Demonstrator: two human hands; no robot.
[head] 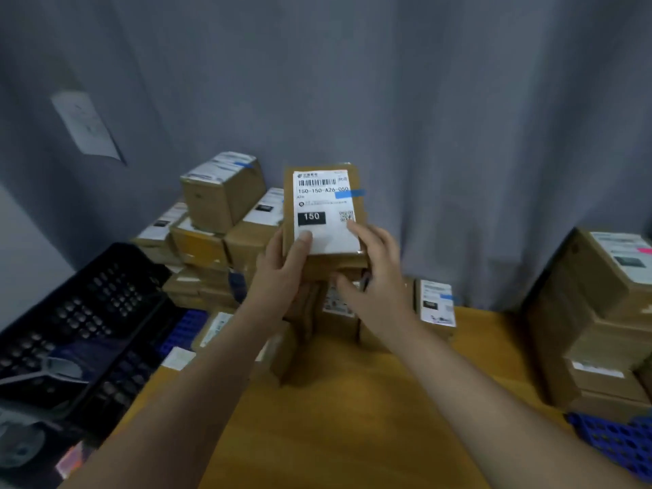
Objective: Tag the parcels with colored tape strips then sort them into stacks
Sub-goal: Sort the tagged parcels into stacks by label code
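Note:
A brown cardboard parcel (326, 220) with a white shipping label reading 150 is held up in the middle of the view, above a pile of parcels. A blue tape strip (349, 193) is stuck across the label's right edge. My left hand (282, 273) grips the parcel's left lower side, thumb on the label. My right hand (374, 273) holds its right lower corner, fingers on the label. Behind and left, a stack of parcels (222, 220) rises; its top box carries blue tape. At the right, another stack (599, 312) has a pink strip (644, 250) on top.
A wooden table (345, 418) lies under my arms. A black perforated crate (88, 330) stands at the left, and a blue crate (621, 442) shows at the lower right. More labelled parcels (435, 308) sit against the grey curtain (423, 100).

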